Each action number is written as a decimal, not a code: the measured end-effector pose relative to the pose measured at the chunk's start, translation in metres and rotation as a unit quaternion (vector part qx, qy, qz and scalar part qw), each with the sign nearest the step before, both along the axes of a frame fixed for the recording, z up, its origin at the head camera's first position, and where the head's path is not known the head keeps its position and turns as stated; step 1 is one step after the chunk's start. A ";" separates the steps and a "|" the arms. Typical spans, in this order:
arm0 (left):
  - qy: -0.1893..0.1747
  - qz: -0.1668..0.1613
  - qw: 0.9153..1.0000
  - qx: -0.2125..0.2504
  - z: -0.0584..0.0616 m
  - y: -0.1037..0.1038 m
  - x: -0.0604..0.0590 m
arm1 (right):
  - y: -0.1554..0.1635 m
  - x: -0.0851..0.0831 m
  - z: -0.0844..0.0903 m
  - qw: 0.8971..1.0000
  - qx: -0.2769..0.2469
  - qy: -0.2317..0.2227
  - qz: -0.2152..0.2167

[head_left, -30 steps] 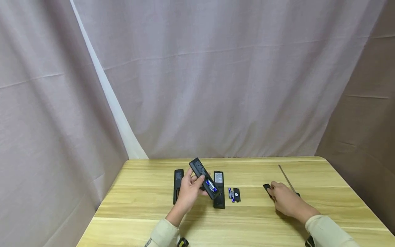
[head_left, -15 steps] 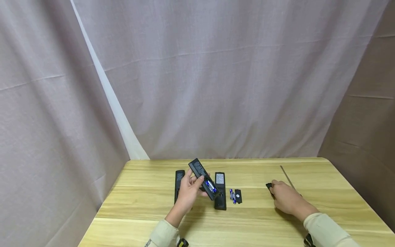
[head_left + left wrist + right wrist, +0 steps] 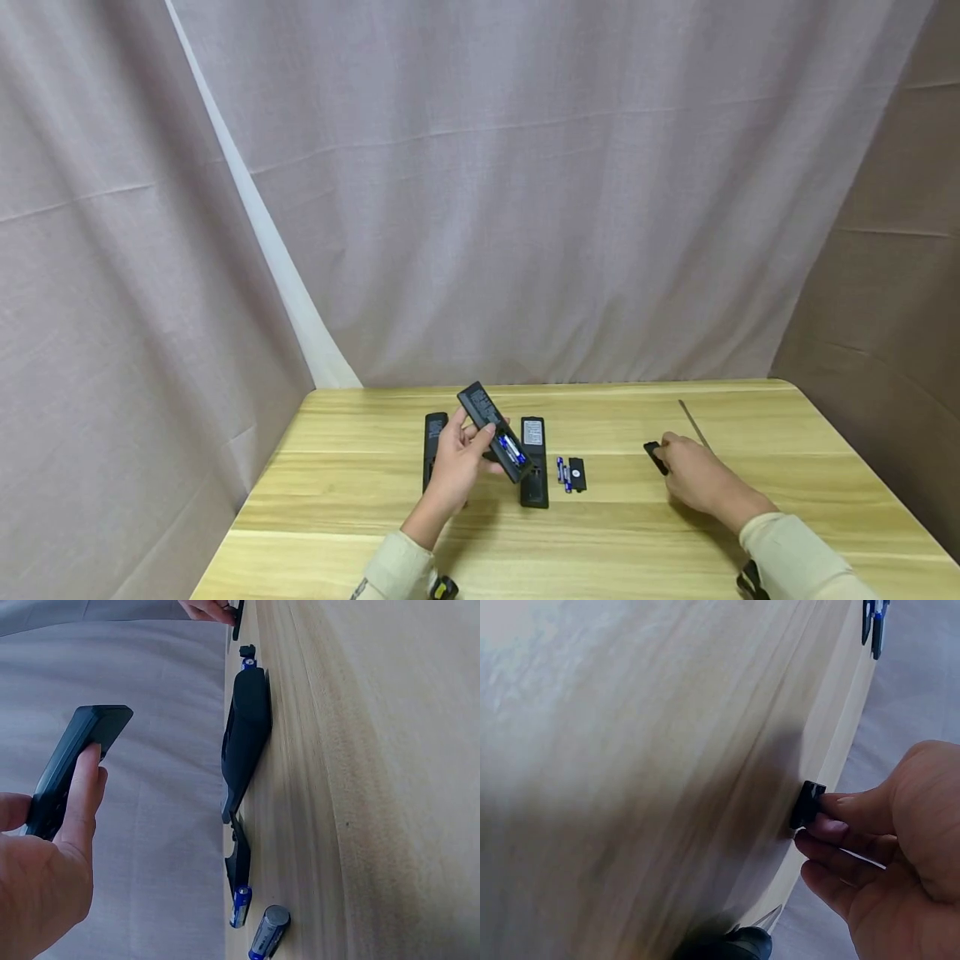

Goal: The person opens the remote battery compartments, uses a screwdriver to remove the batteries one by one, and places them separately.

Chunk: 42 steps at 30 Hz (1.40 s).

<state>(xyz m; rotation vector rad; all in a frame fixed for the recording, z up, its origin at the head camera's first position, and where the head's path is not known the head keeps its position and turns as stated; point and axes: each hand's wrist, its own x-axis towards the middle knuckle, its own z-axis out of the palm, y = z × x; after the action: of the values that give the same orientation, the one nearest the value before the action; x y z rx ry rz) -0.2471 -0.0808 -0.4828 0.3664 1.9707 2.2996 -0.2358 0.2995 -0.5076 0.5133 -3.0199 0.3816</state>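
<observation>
My left hand [image 3: 455, 467] grips a black remote control [image 3: 476, 404] above the table, its back turned up and tilted. Two blue-and-silver batteries [image 3: 513, 450] lie in its uncovered compartment. In the left wrist view the thumb and fingers hold this remote [image 3: 64, 761] by its sides. Over at the right, my right hand [image 3: 693, 473] pinches a small black battery cover [image 3: 654, 457] between thumb and fingers. The right wrist view shows the cover [image 3: 808, 804] at the fingertips, close over the wood, with part of it hidden by them.
Behind the left hand lies a second black remote [image 3: 433, 433]. A third remote [image 3: 533, 462], with a white label, is right of the held one. Beside it are two loose batteries [image 3: 563, 475] and another cover [image 3: 577, 475]. A screwdriver [image 3: 692, 421] lies partly behind the right hand.
My right hand has shifted slightly up in the head view with the battery cover, and now hides the screwdriver's handle. The left hand and its remote stay nearly still.
</observation>
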 end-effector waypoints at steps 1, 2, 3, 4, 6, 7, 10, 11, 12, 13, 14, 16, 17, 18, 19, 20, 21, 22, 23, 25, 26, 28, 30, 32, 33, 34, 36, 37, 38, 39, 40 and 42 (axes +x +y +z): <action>0.000 0.001 1.000 0.000 0.000 0.000 0.000 | 0.000 -0.001 0.000 1.000 -0.002 -0.001 -0.001; 0.000 0.000 1.000 -0.001 0.001 0.000 0.000 | 0.001 -0.002 -0.001 1.000 -0.006 -0.003 -0.003; 0.000 0.001 1.000 0.000 0.001 0.000 0.000 | 0.001 -0.002 -0.001 1.000 -0.012 -0.005 -0.004; 0.000 0.000 1.000 0.000 0.001 0.000 0.000 | 0.001 -0.002 -0.001 1.000 -0.016 -0.003 -0.006; 0.000 -0.001 1.000 0.001 0.001 0.000 -0.001 | 0.000 -0.003 0.000 1.000 -0.022 0.005 -0.007; 0.000 -0.001 1.000 0.001 0.001 0.000 -0.001 | 0.000 -0.003 0.000 1.000 -0.023 0.012 -0.006; 0.000 -0.004 1.000 0.004 0.002 0.000 -0.001 | -0.001 -0.003 -0.001 0.998 -0.017 0.052 -0.002; 0.000 -0.005 1.000 0.005 0.003 0.000 -0.001 | 0.000 -0.003 0.000 0.998 -0.015 0.066 -0.002; 0.000 -0.005 1.000 0.006 0.003 0.001 -0.001 | 0.000 -0.003 0.000 0.997 -0.014 0.079 -0.003; 0.000 -0.006 1.000 0.007 0.004 0.001 -0.001 | 0.001 -0.002 0.001 0.996 -0.014 0.088 -0.004; 0.001 -0.006 1.000 0.008 0.004 0.001 0.000 | 0.001 -0.002 0.003 0.995 -0.014 0.096 -0.006; 0.001 -0.007 1.000 0.009 0.005 0.001 0.000 | 0.003 0.000 0.006 0.994 -0.014 0.109 -0.012; 0.002 -0.006 1.000 0.009 0.005 0.001 0.000 | 0.004 0.001 0.008 0.993 -0.014 0.114 -0.015; 0.003 -0.005 1.000 0.009 0.005 0.001 0.000 | 0.005 0.002 0.009 0.993 -0.012 0.119 -0.017; 0.004 -0.005 1.000 0.009 0.004 0.000 0.000 | 0.006 0.003 0.011 0.992 -0.008 0.124 -0.020; 0.004 -0.004 1.000 0.008 0.004 0.000 0.000 | 0.007 0.005 0.012 0.991 -0.004 0.131 -0.023; 0.004 -0.004 1.000 0.008 0.004 -0.001 0.001 | 0.008 0.006 0.012 0.990 -0.001 0.137 -0.024; 0.003 -0.004 1.000 0.009 0.004 -0.001 0.001 | 0.009 0.007 0.012 0.989 0.003 0.142 -0.026; 0.004 -0.005 1.000 0.009 0.004 -0.002 0.001 | 0.010 0.009 0.013 0.989 0.004 0.146 -0.027; 0.004 -0.005 1.000 0.012 0.003 -0.002 0.001 | 0.012 0.011 0.013 0.988 0.005 0.155 -0.028; 0.004 -0.005 1.000 0.012 0.003 -0.003 0.001 | 0.013 0.012 0.013 0.987 0.005 0.156 -0.029; 0.003 -0.006 1.000 0.010 0.003 -0.002 0.002 | 0.013 0.014 0.014 0.988 0.002 0.155 -0.031; 0.002 -0.006 1.000 0.006 0.002 -0.002 0.002 | 0.013 0.016 0.014 0.988 0.000 0.151 -0.032; -0.003 -0.004 1.000 0.000 0.001 -0.001 0.002 | 0.014 0.018 0.015 0.988 -0.002 0.148 -0.036; -0.005 -0.004 1.000 -0.001 0.001 0.000 0.003 | 0.014 0.020 0.015 0.988 -0.002 0.147 -0.040; -0.005 -0.003 1.000 -0.002 0.000 0.000 0.002 | 0.015 0.021 0.016 0.988 -0.004 0.145 -0.044; -0.007 0.000 1.000 -0.001 -0.001 0.001 0.002 | 0.017 0.023 0.016 0.989 -0.005 0.137 -0.058; -0.006 0.001 1.000 0.000 -0.001 0.001 0.002 | 0.019 0.025 0.016 0.989 -0.004 0.130 -0.068; -0.005 0.001 1.000 0.001 -0.001 0.001 0.002 | 0.021 0.026 0.016 0.989 -0.005 0.122 -0.078; -0.004 0.001 1.000 0.002 -0.001 0.001 0.002 | 0.023 0.028 0.017 0.990 -0.005 0.113 -0.088; -0.002 0.000 1.000 0.003 -0.002 0.001 0.002 | 0.025 0.029 0.017 0.990 -0.006 0.102 -0.098; -0.001 -0.001 1.000 0.003 -0.001 0.000 0.002 | 0.030 0.031 0.016 0.990 -0.009 0.084 -0.115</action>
<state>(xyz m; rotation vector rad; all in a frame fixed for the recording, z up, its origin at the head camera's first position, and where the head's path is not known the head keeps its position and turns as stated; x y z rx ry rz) -0.2455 -0.0803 -0.4842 0.3673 1.9617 2.3038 -0.2049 0.3298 -0.4918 0.1801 -2.8658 0.3319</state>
